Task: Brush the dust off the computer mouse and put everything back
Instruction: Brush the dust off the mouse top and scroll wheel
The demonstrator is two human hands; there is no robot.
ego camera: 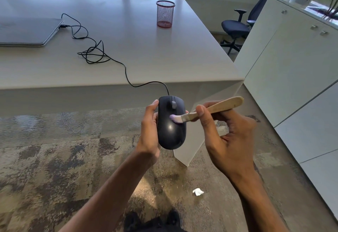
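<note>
Holding the black computer mouse (171, 122) in the air in front of the desk (128, 48), your left hand (149, 131) wraps it from the left side, with the thumb along the left edge and fingertips showing just past the right edge. The mouse sits top up, scroll wheel facing away from you, below the near edge of the desk and above the carpet (54, 158).

Your right hand (228, 136) pinches the wooden handle of a small brush (206, 110) between thumb and forefinger, while the other fingers are loosely curled. The pale purple bristles touch the top of the mouse on its right half, just behind the wheel. The handle points up and to the right.

The mouse's black cable (95, 52) runs up over the desk edge, loops in a loose tangle on the surface and reaches the closed laptop (27, 32) at the left. A red mesh pen cup (165, 14) stands upright farther back on the desk, well apart from the laptop. A crumpled white scrap (197, 192) lies on the carpet below your right forearm. White cabinets (292, 63) stand to the right, with an office chair (237, 28) beyond the desk corner.
</note>
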